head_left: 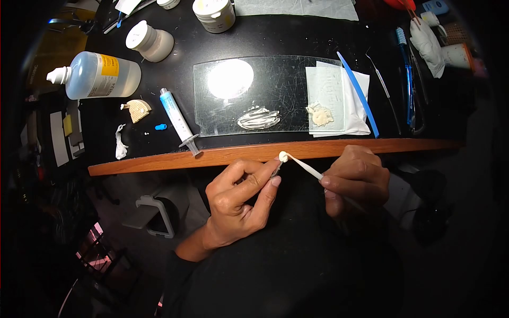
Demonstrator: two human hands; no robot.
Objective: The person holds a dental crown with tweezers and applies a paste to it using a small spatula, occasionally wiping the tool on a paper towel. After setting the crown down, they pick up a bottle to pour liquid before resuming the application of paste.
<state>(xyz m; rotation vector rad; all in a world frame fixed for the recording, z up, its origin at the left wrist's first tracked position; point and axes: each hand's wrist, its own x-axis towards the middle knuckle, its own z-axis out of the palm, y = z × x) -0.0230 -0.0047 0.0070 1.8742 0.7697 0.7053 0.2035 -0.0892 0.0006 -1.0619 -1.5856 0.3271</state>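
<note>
My left hand [241,196] pinches a small cream-white, tooth-like piece [283,157] between thumb and fingertips, with something greyish below it partly hidden by the fingers. My right hand [356,180] is closed around a slim white plastic tool [306,168], whose thin tip touches the piece. Both hands are just in front of the table's wooden edge [238,153]. Beyond them lies a scratched glass slab [212,116] bearing a smear of white paste [259,118]. At its right, a dab of cream paste [320,114] sits over white paper sheets [355,114].
A blue spatula [358,95] crosses the paper. Left of the slab lie a syringe [177,119], a blue cap [160,127], a tan fan-shaped piece [139,110] and a bottle [103,76]. Two jars [151,42] [214,15] stand behind. At right are a metal probe [382,79] and a blue-handled brush [408,79].
</note>
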